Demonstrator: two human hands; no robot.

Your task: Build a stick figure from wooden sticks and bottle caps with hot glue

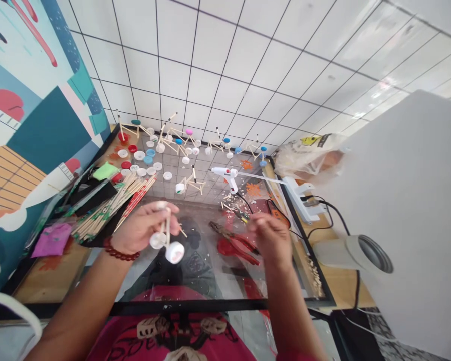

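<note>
My left hand is closed round a small model of thin wooden sticks with white bottle caps as wheels, held above the glass table. A red bead bracelet sits on that wrist. My right hand is raised over the table's right part, its fingers curled together; whatever lies between them is too blurred to make out. Just left of it lie pliers with red handles. Beyond them a white glue gun rests on the table.
Several stick-and-cap models and loose caps cover the far side. Bundled sticks and a pink packet lie left. A power strip, a plastic bag and a grey-white cylinder are right.
</note>
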